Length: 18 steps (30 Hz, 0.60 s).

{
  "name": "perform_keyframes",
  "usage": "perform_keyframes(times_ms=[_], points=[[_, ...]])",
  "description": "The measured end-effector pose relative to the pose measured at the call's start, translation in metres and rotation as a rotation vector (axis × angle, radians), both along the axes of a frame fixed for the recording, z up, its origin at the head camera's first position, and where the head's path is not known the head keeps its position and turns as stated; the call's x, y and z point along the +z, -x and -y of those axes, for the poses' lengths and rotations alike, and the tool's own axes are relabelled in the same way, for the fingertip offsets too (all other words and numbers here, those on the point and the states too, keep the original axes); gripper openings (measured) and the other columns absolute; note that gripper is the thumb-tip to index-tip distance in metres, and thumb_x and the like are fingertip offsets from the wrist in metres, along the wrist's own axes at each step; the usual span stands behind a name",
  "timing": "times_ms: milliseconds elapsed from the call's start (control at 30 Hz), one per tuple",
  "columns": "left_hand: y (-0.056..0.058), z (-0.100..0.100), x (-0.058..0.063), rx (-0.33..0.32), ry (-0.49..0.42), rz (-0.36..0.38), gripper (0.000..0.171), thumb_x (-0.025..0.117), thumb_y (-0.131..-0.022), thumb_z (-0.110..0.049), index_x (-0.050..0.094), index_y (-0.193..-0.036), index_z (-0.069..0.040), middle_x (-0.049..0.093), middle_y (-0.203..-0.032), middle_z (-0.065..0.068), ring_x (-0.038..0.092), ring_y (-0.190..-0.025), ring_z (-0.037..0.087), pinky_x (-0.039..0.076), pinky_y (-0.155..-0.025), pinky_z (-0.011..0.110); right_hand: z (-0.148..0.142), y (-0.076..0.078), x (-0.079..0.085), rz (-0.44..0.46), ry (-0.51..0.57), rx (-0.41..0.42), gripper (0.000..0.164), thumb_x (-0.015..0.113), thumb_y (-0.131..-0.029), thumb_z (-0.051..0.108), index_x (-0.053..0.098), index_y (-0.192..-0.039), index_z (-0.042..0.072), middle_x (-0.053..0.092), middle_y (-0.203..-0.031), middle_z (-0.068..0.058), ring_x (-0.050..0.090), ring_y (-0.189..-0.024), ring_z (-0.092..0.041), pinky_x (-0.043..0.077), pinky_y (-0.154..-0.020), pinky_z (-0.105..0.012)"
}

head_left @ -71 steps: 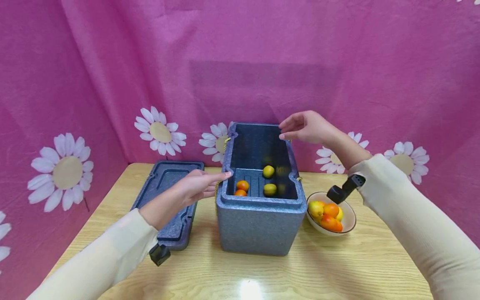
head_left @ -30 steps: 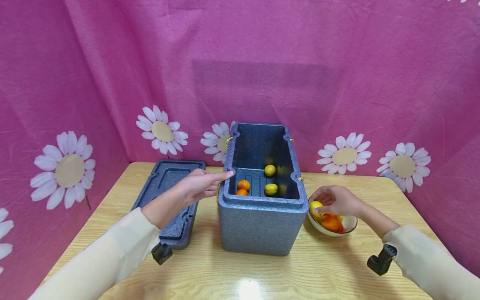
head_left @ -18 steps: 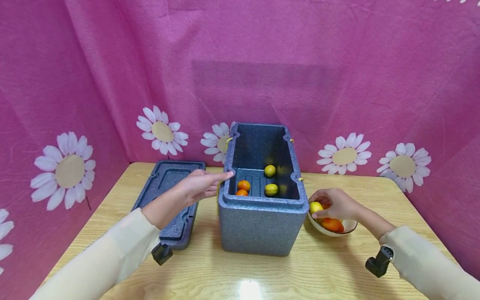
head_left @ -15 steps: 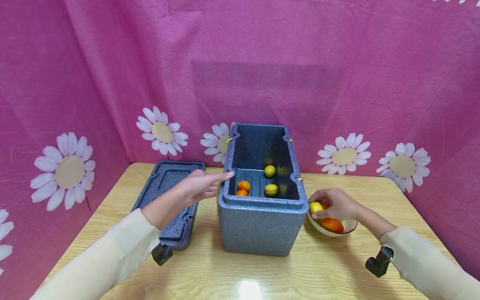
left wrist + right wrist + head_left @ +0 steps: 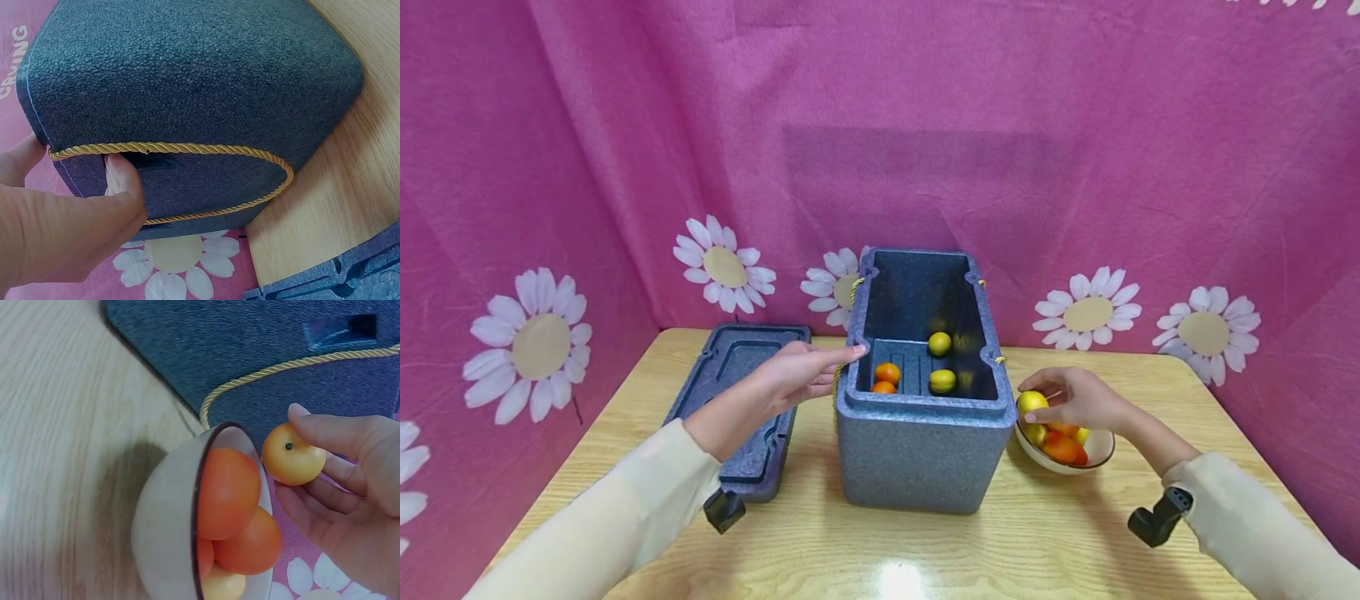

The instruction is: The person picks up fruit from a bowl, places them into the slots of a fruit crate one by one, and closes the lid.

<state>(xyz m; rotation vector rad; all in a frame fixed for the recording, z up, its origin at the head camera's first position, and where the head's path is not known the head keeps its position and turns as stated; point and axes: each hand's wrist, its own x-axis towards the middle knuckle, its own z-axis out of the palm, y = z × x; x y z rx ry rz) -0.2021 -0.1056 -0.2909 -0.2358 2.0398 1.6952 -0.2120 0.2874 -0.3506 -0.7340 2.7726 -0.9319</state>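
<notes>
From where I'm operating, I'm reading one relation as deciding the coming move: the open top of the box is lying to the left of the right hand, with the near side wall standing between them and its rim looking higher than the hand. The yellow fruit is sitting in that hand's grasp, thumb on one side and fingers on the other. It is looking almost round, so I'm finding no clear long axis. Just below the hand, the bowl is holding more fruit, including an orange fruit.

The right hand is reaching leftward, wrist behind and to the right of the fruit. The left hand is staying out on the box's far side, well apart from the fruit; it is gripping that wall, thumb over the rim, fingers touching the outside by the cord.
</notes>
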Motion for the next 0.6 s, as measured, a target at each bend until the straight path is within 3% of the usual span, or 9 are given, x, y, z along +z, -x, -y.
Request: perform_keyframes(times_ms=[267,500,600], points=[[0.0,0.0,0.0,-0.011,-0.004,0.001,0.085,0.067,-0.089,-0.039,0.022,-0.148,0.001,0.039,-0.152,0.016,0.043,-0.138,0.032,0.041,-0.112,0.038,-0.004,0.006,0.008,0.014,0.083,0.003,0.043,0.076,-0.081,0.014,0.061,-0.115,-0.008,0.07,-0.105,-0.02,0.065,-0.089,-0.003,0.059,-0.082,-0.023],[0.001,0.0,0.0,-0.002,0.005,0.008,0.09,0.067,-0.088,-0.04,0.017,-0.15,0.001,0.034,-0.155,0.016,0.039,-0.141,0.032,0.041,-0.112,0.038,-0.002,0.008,0.02,0.018,0.103,0.005,0.042,0.074,-0.083,0.013,0.06,-0.117,-0.008,0.069,-0.108,-0.021,0.064,-0.092,-0.002,0.059,-0.086,-0.028],[0.001,0.0,0.0,0.003,0.004,0.009,0.091,0.068,-0.088,-0.04,0.016,-0.151,0.001,0.032,-0.155,0.017,0.039,-0.141,0.033,0.041,-0.113,0.039,0.0,0.01,0.024,0.006,0.115,0.008,0.042,0.075,-0.082,0.011,0.061,-0.117,-0.008,0.07,-0.106,-0.022,0.064,-0.09,-0.001,0.058,-0.084,-0.022]])
